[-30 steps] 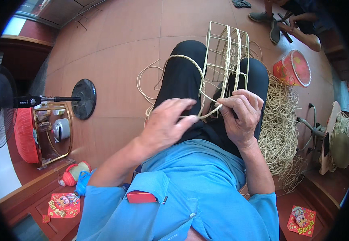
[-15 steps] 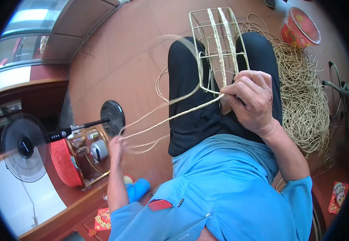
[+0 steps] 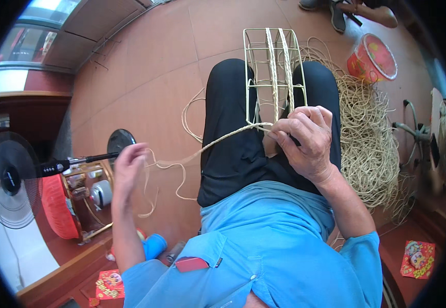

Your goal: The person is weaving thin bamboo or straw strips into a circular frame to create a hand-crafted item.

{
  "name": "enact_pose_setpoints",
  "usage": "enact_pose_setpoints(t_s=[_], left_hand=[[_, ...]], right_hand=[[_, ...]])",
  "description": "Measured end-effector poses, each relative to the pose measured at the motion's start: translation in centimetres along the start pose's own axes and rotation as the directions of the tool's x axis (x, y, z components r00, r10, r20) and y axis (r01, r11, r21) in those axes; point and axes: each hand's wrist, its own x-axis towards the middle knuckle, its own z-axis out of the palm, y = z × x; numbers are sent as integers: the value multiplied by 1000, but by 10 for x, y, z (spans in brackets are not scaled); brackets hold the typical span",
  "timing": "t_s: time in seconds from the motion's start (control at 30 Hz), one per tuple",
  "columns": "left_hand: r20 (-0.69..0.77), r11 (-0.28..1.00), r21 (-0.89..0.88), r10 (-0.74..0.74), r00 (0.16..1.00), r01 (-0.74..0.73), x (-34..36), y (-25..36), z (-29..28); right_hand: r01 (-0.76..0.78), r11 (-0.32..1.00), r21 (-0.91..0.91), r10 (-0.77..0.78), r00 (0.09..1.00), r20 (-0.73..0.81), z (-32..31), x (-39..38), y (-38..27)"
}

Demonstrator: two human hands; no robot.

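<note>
A pale wire frame [image 3: 249, 84], box-shaped and open-sided, rests across my knees. Two cord-wrapped strips [image 3: 273, 77] run along its length. At its near end my right hand [image 3: 305, 138] is closed in a pinch on a straw-coloured cord [image 3: 223, 137], its fingertips against the frame's lower edge. From there the cord runs left over my thigh in a slack curve, with thin loose tails hanging beyond my leg. My left hand [image 3: 130, 164], slightly blurred, is out at the left beside the cord's far part, its fingers stretched out and the thumb apart.
A large heap of cord [image 3: 369, 138] lies right of my legs, with a red bucket [image 3: 372, 59] behind it. At the left stand a fan [image 3: 11, 179] and a small rack [image 3: 87, 192]. Another person's shoes [image 3: 337, 19] show at the top right.
My left hand has moved left and slightly up, and the cord has gone from taut to slack with drooping tails. My right hand keeps its pinch at the frame's near end.
</note>
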Motion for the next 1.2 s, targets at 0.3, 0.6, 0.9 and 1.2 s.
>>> enact_pose_setpoints(t_s=[0.3,0.6,0.9,1.2], left_hand=[[410,546,-795,163,897,264,-46,110,223],[462,-11,-879,221,859,476,-40,115,248],[484,-28,-851,346,804,524,-33,109,252],[480,75,-870,352,803,487,-19,117,248]], right_hand=[[82,992,-91,-82,997,1,4,4,-1],[99,987,-128,-97,995,21,4,0,4],[108,982,-152,-103,994,36,4,1,1],[114,982,-149,-110,993,34,6,1,1]])
